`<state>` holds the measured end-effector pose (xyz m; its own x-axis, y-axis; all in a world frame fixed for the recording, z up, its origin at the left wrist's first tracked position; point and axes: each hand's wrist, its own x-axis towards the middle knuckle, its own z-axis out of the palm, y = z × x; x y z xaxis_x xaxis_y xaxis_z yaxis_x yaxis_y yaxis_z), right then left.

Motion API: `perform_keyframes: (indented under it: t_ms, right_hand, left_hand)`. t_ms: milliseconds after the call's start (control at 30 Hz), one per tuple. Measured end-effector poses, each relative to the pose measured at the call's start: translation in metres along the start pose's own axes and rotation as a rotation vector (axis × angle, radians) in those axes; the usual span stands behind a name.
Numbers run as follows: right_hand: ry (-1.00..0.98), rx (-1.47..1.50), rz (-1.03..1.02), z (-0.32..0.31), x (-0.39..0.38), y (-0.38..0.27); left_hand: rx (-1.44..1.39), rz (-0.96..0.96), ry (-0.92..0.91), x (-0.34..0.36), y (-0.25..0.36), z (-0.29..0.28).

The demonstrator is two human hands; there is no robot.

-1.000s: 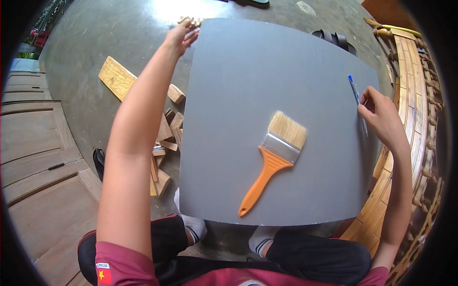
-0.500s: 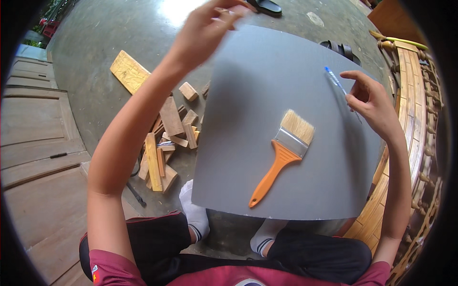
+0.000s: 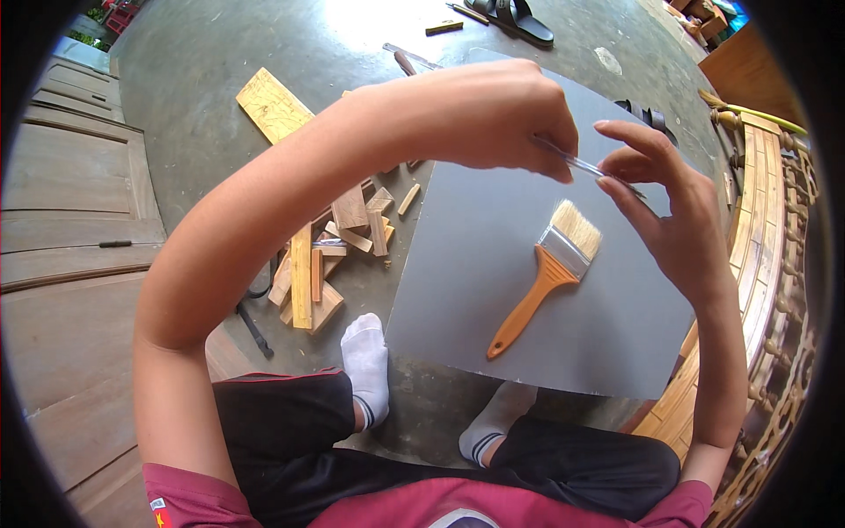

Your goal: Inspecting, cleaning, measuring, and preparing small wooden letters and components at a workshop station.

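My left hand (image 3: 519,123) is closed on one end of a slim, clear pen (image 3: 581,165). The other end of the pen lies between the thumb and bent fingers of my right hand (image 3: 664,180), whose index finger stands apart from it. The pen's blue tip is out of sight within my left fist. Both hands are over a grey board (image 3: 458,290). On the board below them lies a wide paintbrush (image 3: 546,277) with an orange handle and pale bristles, bristles pointing away from me.
Wood offcuts (image 3: 304,282) are heaped on the floor left of the board, near a yellowish plank (image 3: 273,106). Black sandals (image 3: 519,22) and a short wood piece (image 3: 444,28) lie beyond. A wooden bench (image 3: 757,220) borders the right, a panelled wooden door (image 3: 70,176) the left.
My left hand has come down and right from the far side to the pen, closing on its blue end. My right hand has shifted slightly nearer me, and the pen has tilted flatter.
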<state>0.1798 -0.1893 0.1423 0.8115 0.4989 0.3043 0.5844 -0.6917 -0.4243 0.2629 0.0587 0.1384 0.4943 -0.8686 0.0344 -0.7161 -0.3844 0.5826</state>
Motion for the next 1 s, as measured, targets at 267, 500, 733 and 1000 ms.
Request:
perform_keyframes:
  t_ms: [267,500,733,1000]
  right_hand:
    - [-0.146,-0.28,-0.014,0.016,-0.02,0.009]
    - [-0.643,-0.064,0.132,0.005,-0.03,-0.023]
    - [-0.631,-0.117,0.163,0.019,-0.024,-0.016]
    - [-0.465,-0.107,-0.051,0.031,-0.003,-0.002]
  left_hand:
    - [-0.26,-0.432,0.356,-0.049,-0.19,-0.005]
    - [-0.483,-1.002,0.302,-0.071,-0.278,0.057]
    - [0.112,-0.747,0.827,-0.015,-0.281,0.023]
    - [-0.14,-0.4,0.071,-0.077,-0.116,-0.02]
